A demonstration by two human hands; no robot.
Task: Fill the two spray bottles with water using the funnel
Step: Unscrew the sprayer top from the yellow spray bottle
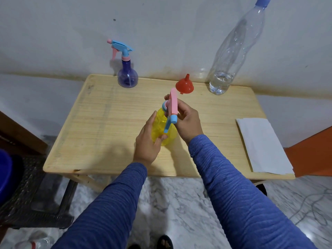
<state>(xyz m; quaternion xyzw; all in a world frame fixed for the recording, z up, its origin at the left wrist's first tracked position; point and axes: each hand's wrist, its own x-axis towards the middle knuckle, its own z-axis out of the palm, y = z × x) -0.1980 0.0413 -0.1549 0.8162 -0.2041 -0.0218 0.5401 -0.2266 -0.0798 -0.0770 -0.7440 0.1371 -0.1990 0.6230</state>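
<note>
Spray bottles, two: one yellow spray bottle [162, 126] with a pink and blue trigger head, clasped between the fingers of both hands; one purple spray bottle [127, 76] with a blue and pink trigger head, standing well beyond the fingertips, to their left.

Funnels, one: red funnel [184, 84], wide mouth down, just past the fingertips.

Water bottles, one on the table: clear water bottle [231, 53], blue cap, a little water at the bottom, beyond the fingers to their right.

Paper sheets, one stack: white paper [262, 146], right of the fingers.

Tables, one: wooden table [107, 123].

Hands, two: left hand [148, 141], right hand [186, 121].
</note>
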